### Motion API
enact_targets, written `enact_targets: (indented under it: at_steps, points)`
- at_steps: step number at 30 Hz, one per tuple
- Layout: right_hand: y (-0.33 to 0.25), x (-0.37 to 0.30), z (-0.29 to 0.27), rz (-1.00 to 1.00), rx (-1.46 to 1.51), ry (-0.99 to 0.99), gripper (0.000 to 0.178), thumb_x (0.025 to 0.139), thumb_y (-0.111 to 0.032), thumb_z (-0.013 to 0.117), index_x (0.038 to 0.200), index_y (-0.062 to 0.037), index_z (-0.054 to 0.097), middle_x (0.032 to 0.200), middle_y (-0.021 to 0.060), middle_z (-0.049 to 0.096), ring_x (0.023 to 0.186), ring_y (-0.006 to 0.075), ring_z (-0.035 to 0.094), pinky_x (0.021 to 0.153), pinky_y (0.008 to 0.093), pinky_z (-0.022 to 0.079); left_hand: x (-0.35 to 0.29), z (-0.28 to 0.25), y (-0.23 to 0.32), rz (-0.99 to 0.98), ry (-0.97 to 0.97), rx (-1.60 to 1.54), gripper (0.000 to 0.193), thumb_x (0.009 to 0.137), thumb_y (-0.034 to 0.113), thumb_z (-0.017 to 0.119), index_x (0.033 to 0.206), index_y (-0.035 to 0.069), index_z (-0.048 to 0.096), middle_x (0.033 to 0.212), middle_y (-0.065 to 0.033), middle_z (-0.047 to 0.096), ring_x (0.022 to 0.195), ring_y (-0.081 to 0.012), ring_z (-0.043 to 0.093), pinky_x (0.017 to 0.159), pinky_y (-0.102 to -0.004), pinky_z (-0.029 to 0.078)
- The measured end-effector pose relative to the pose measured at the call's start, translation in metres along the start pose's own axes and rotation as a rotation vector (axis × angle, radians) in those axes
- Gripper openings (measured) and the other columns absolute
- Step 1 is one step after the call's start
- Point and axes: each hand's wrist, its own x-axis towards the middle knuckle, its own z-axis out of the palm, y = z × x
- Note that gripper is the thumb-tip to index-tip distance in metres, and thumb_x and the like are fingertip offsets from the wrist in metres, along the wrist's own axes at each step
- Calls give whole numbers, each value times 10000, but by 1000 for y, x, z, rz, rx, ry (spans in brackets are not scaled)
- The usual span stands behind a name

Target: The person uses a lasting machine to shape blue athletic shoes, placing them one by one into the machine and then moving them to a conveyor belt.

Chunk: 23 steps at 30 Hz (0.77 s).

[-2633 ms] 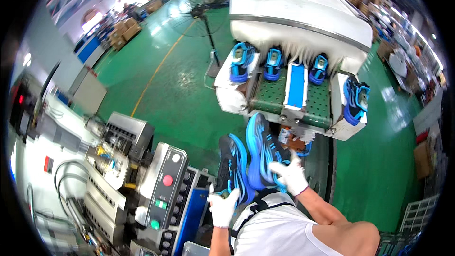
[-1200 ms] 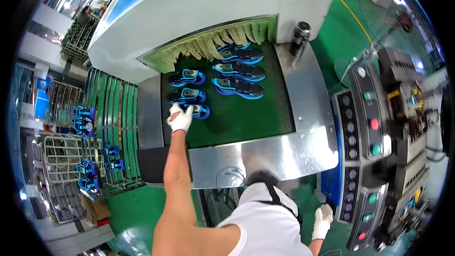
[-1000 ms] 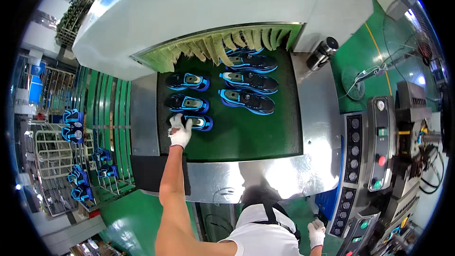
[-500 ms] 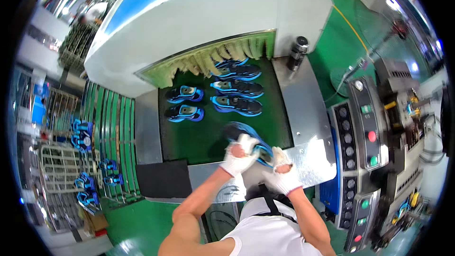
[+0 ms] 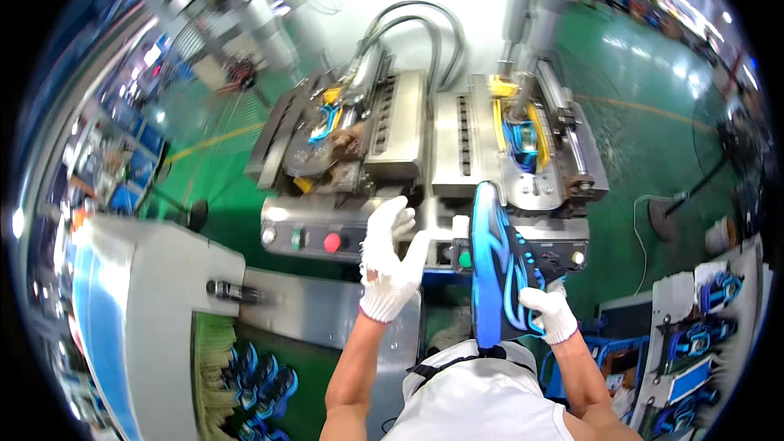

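Note:
In front of me a blue and black sports shoe (image 5: 491, 265) is held up on its side, its toe end pointing away and its blue sole edge toward the left. My right hand (image 5: 552, 313), in a white knitted glove, grips it at the near right end; part of those fingers is hidden by the shoe. My left hand (image 5: 389, 265), gloved the same way, hovers with thumb and fingers apart and nothing in it. It is close to the machine's control panel (image 5: 310, 238), which carries a red and a green button.
A two-station metal machine (image 5: 400, 126) stands ahead, with blue shoe parts (image 5: 523, 143) in its right station. At lower left, several shoes (image 5: 261, 384) lie on a green conveyor beside a fringed curtain (image 5: 214, 359). A rack with blue shoe parts (image 5: 698, 343) is at right.
My view has swung right, from the conveyor to the two-station machine. The shoe, first between both hands, is now in my right hand alone; my left has let go and opened.

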Motion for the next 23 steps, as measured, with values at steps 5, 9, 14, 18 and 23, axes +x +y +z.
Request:
enact_targets:
  at_steps: [5, 9, 14, 18, 23]
  points:
    - [-1, -2, -66, -326, 350, 234, 539, 804, -58, 705, 1316, 42, 568, 1094, 120, 704, 927, 201, 708, 801, 346, 601, 105, 163, -61, -115, -286, 40, 583, 970, 136, 672, 1467, -9, 404, 1406, -201, 554, 1285, -274, 582, 1088, -388, 471]
    - [25, -11, -101, -257, 236, 535, 499, 784, -79, 715, 1253, 51, 601, 1095, 73, 670, 900, 172, 664, 830, 324, 560, 164, 287, -111, -276, -317, 310, 822, 926, 430, 702, 1494, -59, 363, 1429, -295, 529, 1312, -351, 567, 1116, -427, 428]
    - [9, -29, -90, -261, 181, 665, 552, 740, -165, 701, 1247, 24, 589, 1154, 63, 632, 1014, 197, 593, 955, 361, 490, 195, 371, -206, -441, -369, 801, 887, 914, 376, 637, 1544, -89, 221, 1463, -356, 434, 1277, -474, 541, 1077, -480, 438]
    - [7, -23, -108, -64, 78, 734, 468, 768, -196, 718, 1169, 11, 593, 1101, 45, 619, 925, 155, 569, 839, 335, 492, 215, 378, -183, -465, -433, 594, 800, 865, 262, 610, 1496, -49, 229, 1198, -328, 646, 1104, -492, 645, 1024, -470, 490]
    - [-38, 1, -108, 120, -31, 651, 575, 809, -216, 754, 1278, 58, 564, 1151, 102, 659, 886, 150, 623, 802, 321, 528, 233, 305, -180, -583, -236, -13, 482, 791, 163, 768, 1207, -26, 613, 1169, -208, 699, 1011, -313, 699, 955, -409, 531]
